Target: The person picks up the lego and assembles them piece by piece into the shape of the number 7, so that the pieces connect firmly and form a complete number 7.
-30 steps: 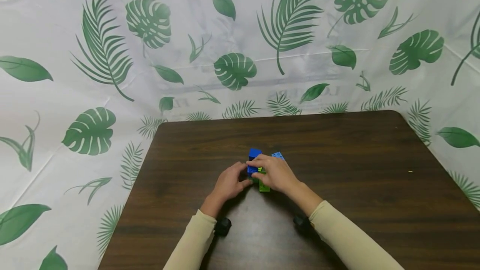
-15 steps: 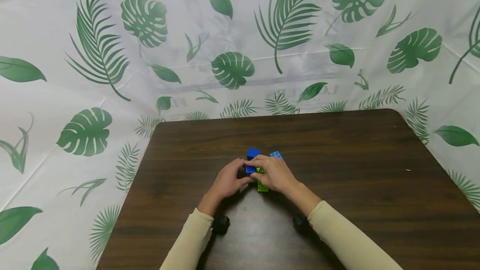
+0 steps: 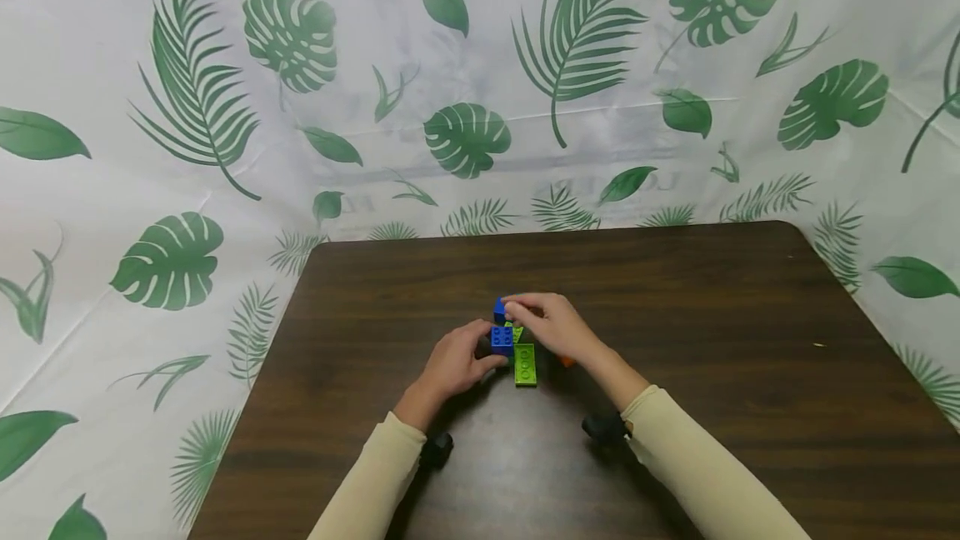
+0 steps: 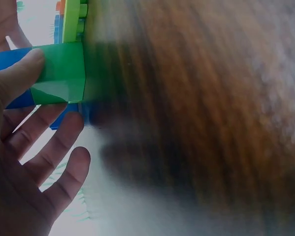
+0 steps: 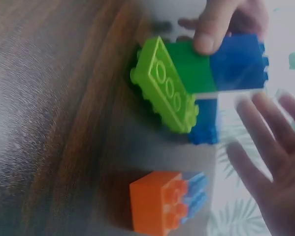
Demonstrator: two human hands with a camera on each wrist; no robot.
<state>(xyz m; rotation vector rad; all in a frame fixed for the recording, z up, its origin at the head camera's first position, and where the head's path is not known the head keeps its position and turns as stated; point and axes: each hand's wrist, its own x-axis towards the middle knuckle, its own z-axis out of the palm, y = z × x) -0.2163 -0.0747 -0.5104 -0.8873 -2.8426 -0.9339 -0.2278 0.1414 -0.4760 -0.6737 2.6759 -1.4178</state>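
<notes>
At frame centre on the table, the left hand pinches the blue-and-green brick stack. The flat lime brick lies beside it — long axis toward the viewer. The right hand, fingers relaxed and holding nothing, has lifted off since earlier, uncovering an orange brick.

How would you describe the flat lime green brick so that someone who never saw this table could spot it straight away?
Look to the middle of the dark wooden table, where the left hand and right hand meet at a small cluster of toy bricks. The lime green plate lies on its near side. Unlike the dark blue brick beside it, it is thin, long and yellow-green.
</notes>
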